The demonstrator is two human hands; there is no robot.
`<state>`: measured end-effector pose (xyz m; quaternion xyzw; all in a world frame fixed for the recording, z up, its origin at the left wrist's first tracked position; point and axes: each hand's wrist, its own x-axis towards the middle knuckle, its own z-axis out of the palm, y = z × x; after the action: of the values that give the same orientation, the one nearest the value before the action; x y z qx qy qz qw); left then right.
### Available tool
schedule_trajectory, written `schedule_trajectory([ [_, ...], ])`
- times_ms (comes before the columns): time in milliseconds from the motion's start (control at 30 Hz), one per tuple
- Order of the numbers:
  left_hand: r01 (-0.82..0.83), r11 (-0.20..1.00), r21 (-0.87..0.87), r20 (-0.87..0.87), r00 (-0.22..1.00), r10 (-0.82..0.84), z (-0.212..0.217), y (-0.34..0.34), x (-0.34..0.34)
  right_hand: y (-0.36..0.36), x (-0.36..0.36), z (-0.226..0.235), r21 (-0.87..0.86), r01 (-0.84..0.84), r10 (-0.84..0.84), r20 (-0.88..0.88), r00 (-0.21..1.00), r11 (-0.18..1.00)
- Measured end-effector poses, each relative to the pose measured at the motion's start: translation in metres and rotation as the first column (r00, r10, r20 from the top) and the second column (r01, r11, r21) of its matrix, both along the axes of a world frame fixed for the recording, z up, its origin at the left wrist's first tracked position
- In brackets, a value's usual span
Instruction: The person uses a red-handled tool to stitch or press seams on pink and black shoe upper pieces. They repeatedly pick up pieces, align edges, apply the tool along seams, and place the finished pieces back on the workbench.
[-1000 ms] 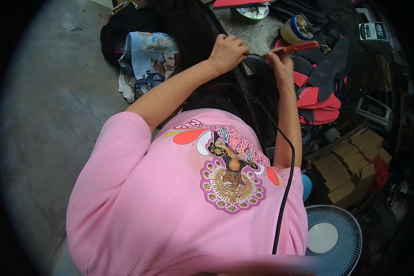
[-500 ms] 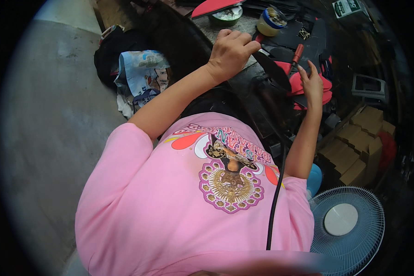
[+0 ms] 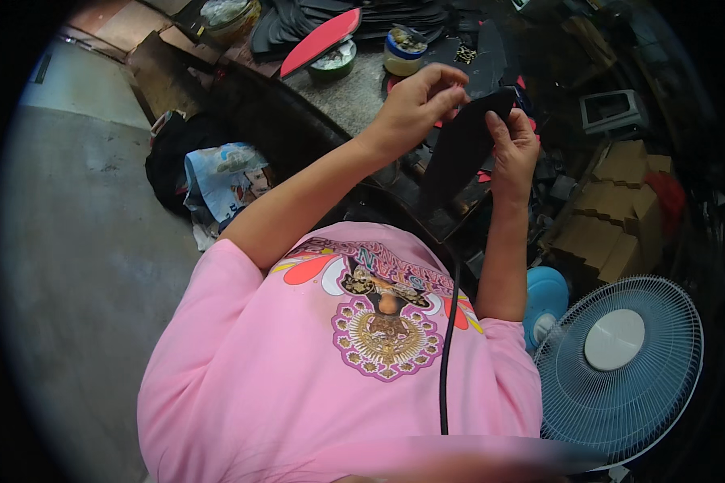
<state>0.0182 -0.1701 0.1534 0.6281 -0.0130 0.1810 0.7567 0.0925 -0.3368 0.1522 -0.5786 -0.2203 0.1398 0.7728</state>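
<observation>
A black shoe-sole piece [image 3: 459, 153] is held up in front of me over the workbench [image 3: 350, 97]. My left hand [image 3: 415, 105] pinches its upper left edge with fingertips. On its right edge, my right hand [image 3: 514, 145] grips with thumb and fingers. Both forearms reach up from my pink printed shirt [image 3: 338, 362]. A black cord [image 3: 449, 338] hangs down over the shirt.
A red sole [image 3: 322, 40], two small tubs [image 3: 403, 48] and a stack of dark soles [image 3: 395, 12] lie on the bench. Cardboard boxes [image 3: 612, 217] and a blue fan [image 3: 620, 354] stand at the right. A plastic bag [image 3: 217, 181] lies on the grey floor at the left.
My hands let go of the orange-handled tool seen a second ago. They now hold a black sole piece raised toward me. The view has tilted toward the bench.
</observation>
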Motion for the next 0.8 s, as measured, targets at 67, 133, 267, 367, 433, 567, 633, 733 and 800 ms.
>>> schedule_trajectory([
  [67, 0.032, 0.997, 0.074, -0.07, 0.997, -0.027, -0.002, -0.004, -0.002, -0.002, -0.003, 0.0, 0.023, 0.056, -0.057, 0.028, 0.998, 0.998],
  [133, 0.04, 0.987, 0.157, -0.127, 0.992, -0.02, -0.003, -0.004, -0.002, -0.003, -0.008, -0.002, 0.064, 0.106, -0.108, 0.021, 0.994, 0.992],
  [267, 0.051, 0.963, 0.263, -0.139, 0.99, -0.014, -0.002, 0.002, -0.001, -0.003, -0.016, -0.004, -0.055, 0.097, -0.096, 0.035, 0.995, 0.994],
  [367, 0.138, 0.988, 0.071, -0.184, 0.975, -0.123, 0.001, 0.005, 0.002, -0.001, -0.019, -0.002, -0.046, 0.106, -0.106, 0.0, 0.994, 0.993],
  [433, 0.203, 0.976, -0.084, -0.214, 0.952, -0.217, 0.003, 0.007, 0.003, -0.001, -0.018, 0.0, -0.093, 0.078, -0.077, 0.011, 0.997, 0.993],
  [567, 0.265, 0.939, -0.22, -0.243, 0.917, -0.316, 0.003, 0.005, 0.007, -0.01, -0.008, 0.006, -0.189, -0.005, 0.001, -0.024, 1.0, 0.982],
  [633, 0.274, 0.913, -0.3, -0.248, 0.902, -0.353, 0.0, 0.005, 0.006, -0.013, -0.004, 0.008, -0.205, -0.036, 0.028, -0.043, 0.999, 0.978],
  [733, 0.278, 0.864, -0.419, -0.272, 0.87, -0.411, -0.004, 0.006, 0.006, -0.018, 0.002, 0.007, -0.207, -0.052, 0.026, -0.126, 0.992, 0.977],
  [800, 0.277, 0.852, -0.444, -0.289, 0.856, -0.429, -0.006, 0.004, 0.008, -0.02, 0.003, 0.006, -0.193, -0.052, 0.012, -0.203, 0.979, 0.98],
])
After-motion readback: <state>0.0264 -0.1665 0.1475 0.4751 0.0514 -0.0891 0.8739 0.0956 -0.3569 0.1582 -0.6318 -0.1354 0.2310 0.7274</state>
